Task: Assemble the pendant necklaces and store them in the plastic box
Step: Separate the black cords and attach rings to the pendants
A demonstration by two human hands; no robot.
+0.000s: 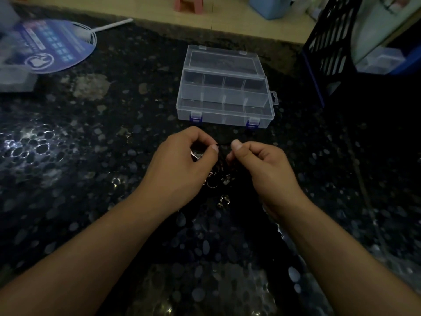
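The left hand (182, 160) has its fingers curled, thumb and forefinger pinching one end of a thin black cord (224, 144); a bit of silvery metal (196, 155) shows inside the curl, probably a pendant, though the dim light leaves that unsure. The right hand (262, 165) is curled the same way and pinches the cord's other end between thumb and forefinger, so a short stretch of cord runs between the two thumbs. Both hands hover just above the dark speckled tabletop (91, 156), close together, with the forearms coming in from the lower corners.

Beneath and between the hands lies a small heap of metal rings and clasps (217, 181), tangled with more dark cord, and one separate clasp (224, 200) sits a little nearer the person.

Just beyond the hands stands the clear plastic box (224, 110), its lid shut with two blue latches on the near side. A second, smaller clear box (224, 74) rests on top of it.

Far left lies a round blue printed fan (52, 46) with a white handle. At the far right stands a dark perforated basket (330, 46).
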